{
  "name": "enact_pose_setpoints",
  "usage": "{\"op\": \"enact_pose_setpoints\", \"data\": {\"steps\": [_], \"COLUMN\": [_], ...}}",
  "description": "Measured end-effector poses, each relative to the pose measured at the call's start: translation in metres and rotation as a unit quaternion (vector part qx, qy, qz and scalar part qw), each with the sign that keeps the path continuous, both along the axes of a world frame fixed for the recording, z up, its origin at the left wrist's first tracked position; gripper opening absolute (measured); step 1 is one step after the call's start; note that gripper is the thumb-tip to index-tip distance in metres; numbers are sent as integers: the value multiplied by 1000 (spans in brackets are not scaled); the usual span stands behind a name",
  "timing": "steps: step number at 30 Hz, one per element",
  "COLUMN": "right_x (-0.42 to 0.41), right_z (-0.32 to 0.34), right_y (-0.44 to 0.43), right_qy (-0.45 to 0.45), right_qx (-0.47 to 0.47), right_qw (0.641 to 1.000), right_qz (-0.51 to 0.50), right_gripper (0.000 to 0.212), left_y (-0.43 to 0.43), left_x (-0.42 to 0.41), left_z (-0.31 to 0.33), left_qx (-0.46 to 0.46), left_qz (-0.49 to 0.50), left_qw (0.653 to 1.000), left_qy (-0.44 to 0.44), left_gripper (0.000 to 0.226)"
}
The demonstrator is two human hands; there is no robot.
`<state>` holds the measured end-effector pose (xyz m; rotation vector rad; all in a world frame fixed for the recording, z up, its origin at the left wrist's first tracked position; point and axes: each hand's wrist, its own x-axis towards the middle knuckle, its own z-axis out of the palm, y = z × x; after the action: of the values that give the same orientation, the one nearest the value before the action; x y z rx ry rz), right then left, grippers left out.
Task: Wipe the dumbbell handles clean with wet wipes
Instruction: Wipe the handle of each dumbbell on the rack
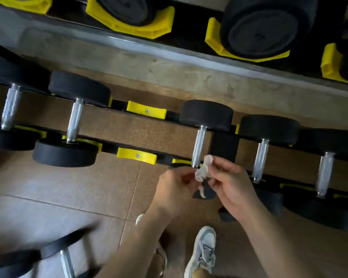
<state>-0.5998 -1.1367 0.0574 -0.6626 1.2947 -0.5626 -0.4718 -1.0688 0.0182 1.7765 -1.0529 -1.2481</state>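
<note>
Progress is hard to gauge: no bar has the wipe on it, and none shows a wet sheen that would tell cleaned from uncleaned. The crumpled white wet wipe [203, 170] sits low in the centre of the frame, held between both hands. The left hand [175, 189] pinches its lower edge with curled fingertips, and the right hand [231, 183] grips its upper part between thumb and forefinger. The wipe seems to be getting opened out or refolded, so the rubbing itself looks about to start.

The knurled silver metal handle [199, 146] nearest the wipe runs up the frame from just beside it; whether they touch cannot be told. Its far end enters a round black rubber head [206, 115], matt and thick-edged. Four similar handles lie on the same tier, two at the left and two at the right, and all may be left to do.

Between them a smooth yellow plastic cradle [147, 110], screwed to the black rail, stands vacant. A blurred dumbbell on the tiled floor [66, 261] lies at lower left. The wipe looks thin, limp and damp.
</note>
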Motion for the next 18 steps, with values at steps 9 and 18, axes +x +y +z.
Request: {"op": "enact_pose_setpoints", "data": {"steps": [9, 18], "right_x": [-2, 7], "right_z": [-152, -182], "right_y": [-56, -94], "right_qy": [291, 232], "right_qx": [-233, -392], "right_qw": [922, 889], "right_qz": [103, 46], "right_gripper": [21, 18], "left_y": [-72, -116], "left_x": [14, 22], "left_z": [-108, -147], "left_qx": [-32, -141], "left_qz": [-43, -15], "left_qw": [972, 989], "left_qy": [-229, -32], "left_gripper": [18, 11]}}
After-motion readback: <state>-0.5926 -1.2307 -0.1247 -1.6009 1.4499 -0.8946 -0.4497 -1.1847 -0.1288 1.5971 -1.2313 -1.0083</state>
